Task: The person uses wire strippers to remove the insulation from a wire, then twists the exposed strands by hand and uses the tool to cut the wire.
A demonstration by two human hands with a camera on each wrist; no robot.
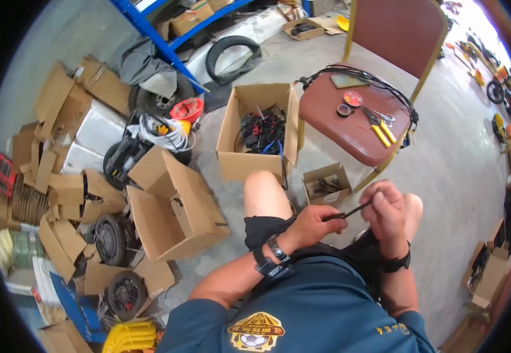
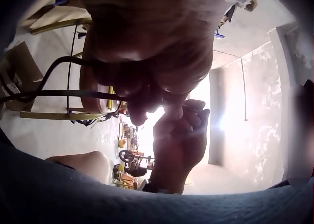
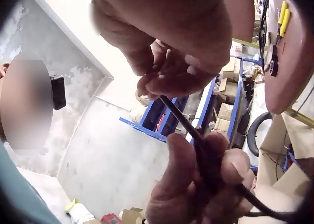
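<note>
A dark cable (image 1: 354, 210) runs between the two hands above the lap. The left hand (image 1: 317, 226) grips it with curled fingers; in the right wrist view the cable (image 3: 182, 120) comes out of the left hand (image 3: 198, 184) at both sides. The right hand (image 1: 386, 213) pinches the cable's far end between thumb and fingers, which hide the tip. In the left wrist view two dark strands (image 2: 64, 93) trail from the left hand (image 2: 152, 52), and the right hand (image 2: 179, 145) is close by its fingertips.
A brown chair (image 1: 332, 120) holds yellow-handled pliers (image 1: 380, 126), scissors, tape rolls and black cables. On the floor stand a box of dark parts (image 1: 249, 162), an empty-looking open box (image 1: 199, 238) and a small box (image 1: 332, 197). Cartons and wheels lie at the left.
</note>
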